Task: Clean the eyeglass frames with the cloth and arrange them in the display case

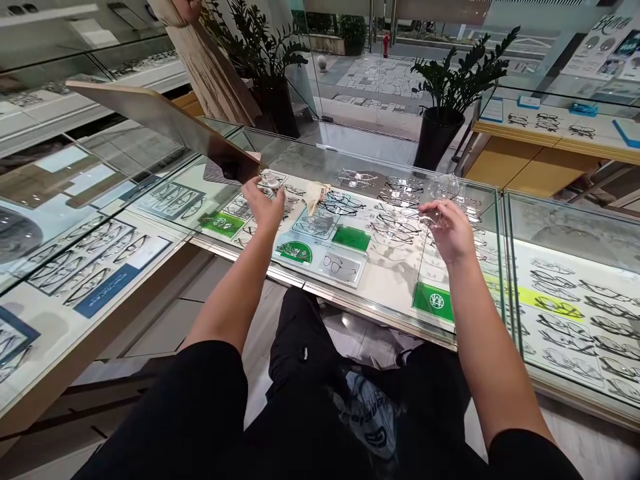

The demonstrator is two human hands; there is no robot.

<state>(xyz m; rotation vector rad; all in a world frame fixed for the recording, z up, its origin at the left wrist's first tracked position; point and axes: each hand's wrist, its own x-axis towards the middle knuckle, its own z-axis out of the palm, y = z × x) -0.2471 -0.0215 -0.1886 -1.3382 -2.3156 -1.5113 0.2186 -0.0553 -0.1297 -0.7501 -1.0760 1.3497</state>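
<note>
My right hand (454,230) is closed, fingertips pinching a pair of glasses (431,217) with thin, pale frames just above the glass counter (395,267). My left hand (265,203) is over the counter's left part, thumb and index finger apart, beside the lower corner of a tilted wood-edged board (165,120) that looks like a table mirror. Past its fingers is a small whitish object (271,179), too unclear to name; I cannot tell whether the hand touches it. Between my hands lie a crumpled cream cloth (315,195) and dark-framed glasses (345,203).
Rows of glasses show in the counter, with green cards (351,237) among them. More glass cases adjoin left and right. Potted plants (443,113) stand beyond, before a glass front. A person in a beige pleated garment (215,73) stands across the counter at the left.
</note>
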